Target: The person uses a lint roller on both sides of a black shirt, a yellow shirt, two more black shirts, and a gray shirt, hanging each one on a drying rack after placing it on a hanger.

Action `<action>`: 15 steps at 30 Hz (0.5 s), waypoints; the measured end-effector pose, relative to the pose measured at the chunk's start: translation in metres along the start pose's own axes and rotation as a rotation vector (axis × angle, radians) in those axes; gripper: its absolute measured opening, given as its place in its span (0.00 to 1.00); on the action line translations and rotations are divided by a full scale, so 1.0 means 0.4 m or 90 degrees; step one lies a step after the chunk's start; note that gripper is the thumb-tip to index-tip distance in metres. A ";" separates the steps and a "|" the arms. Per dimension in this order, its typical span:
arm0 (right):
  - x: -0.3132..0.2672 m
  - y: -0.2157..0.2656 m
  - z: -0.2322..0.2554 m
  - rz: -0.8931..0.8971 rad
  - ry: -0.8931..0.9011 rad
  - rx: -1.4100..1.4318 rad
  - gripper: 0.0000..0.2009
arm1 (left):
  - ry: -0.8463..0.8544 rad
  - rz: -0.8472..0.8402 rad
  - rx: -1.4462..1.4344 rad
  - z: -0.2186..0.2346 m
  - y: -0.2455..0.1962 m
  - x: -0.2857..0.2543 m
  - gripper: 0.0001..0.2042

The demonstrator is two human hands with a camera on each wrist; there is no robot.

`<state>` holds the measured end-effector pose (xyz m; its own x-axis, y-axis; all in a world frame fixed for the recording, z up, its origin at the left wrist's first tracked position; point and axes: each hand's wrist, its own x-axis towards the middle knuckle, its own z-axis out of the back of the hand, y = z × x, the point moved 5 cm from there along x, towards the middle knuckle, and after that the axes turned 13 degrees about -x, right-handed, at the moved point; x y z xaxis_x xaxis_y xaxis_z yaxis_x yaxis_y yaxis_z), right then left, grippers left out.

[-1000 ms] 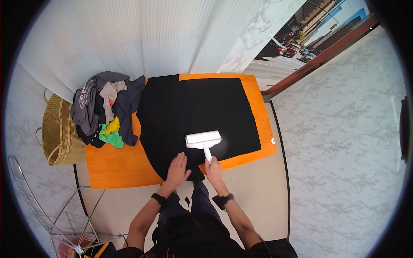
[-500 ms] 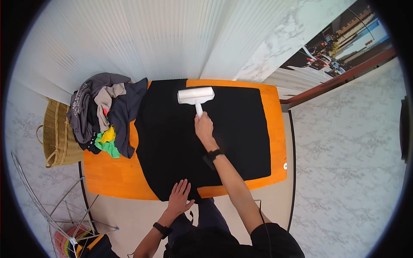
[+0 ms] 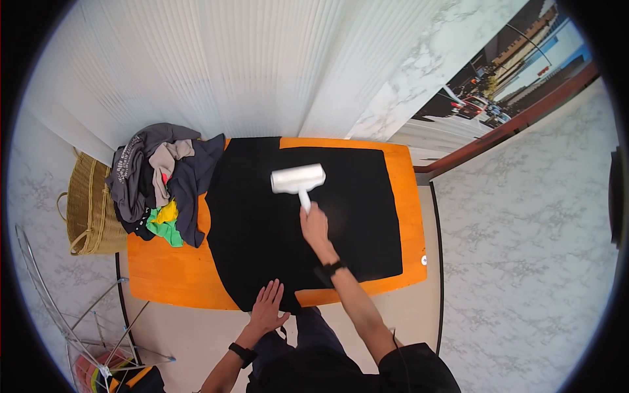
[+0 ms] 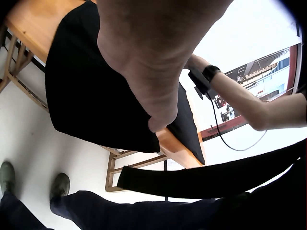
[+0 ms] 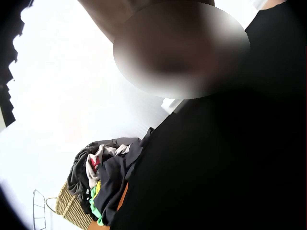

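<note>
A black garment (image 3: 249, 223), apparently a shirt, lies spread flat over an orange wooden table (image 3: 170, 278). My right hand (image 3: 315, 226) grips the handle of a white lint roller (image 3: 299, 178), whose head is over the upper middle of the cloth. In the right wrist view most of that hand is blurred, with a white bit of the roller (image 5: 171, 104) showing below it. My left hand (image 3: 266, 306) rests on the garment's near edge with fingers straight, pointing away from me. Seen from the left wrist, the cloth (image 4: 96, 96) hangs over the table edge beneath this hand.
A heap of crumpled clothes (image 3: 187, 190), grey, dark, green and yellow, lies on the table's left end. Behind it stands a woven basket (image 3: 98, 209). A metal drying rack (image 3: 85, 327) is at the lower left. A white curtain (image 3: 216, 72) hangs along the far side.
The lint roller moved from near the garment's lower middle up to its far part, then slightly back toward me. My left hand stays on the near edge, having shifted a little closer to me.
</note>
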<state>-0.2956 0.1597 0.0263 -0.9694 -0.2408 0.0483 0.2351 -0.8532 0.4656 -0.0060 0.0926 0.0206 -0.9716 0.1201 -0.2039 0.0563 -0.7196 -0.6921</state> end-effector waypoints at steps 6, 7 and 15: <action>-0.394 -0.053 0.069 -0.051 0.080 -0.038 0.13 | -0.171 0.028 -0.040 0.071 0.031 -0.043 0.47; -0.454 -0.059 0.079 -0.058 0.084 -0.043 0.13 | -0.171 0.020 -0.040 0.082 0.033 -0.041 0.47; -0.877 -0.111 0.176 -0.165 0.102 -0.036 0.14 | -0.143 -0.024 0.000 0.093 0.048 0.030 0.38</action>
<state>0.0292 0.3145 0.0510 -0.9752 -0.0776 -0.2074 -0.0106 -0.9191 0.3939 -0.0251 0.0548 0.0307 -0.9998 -0.0079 -0.0185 0.0186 -0.7176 -0.6962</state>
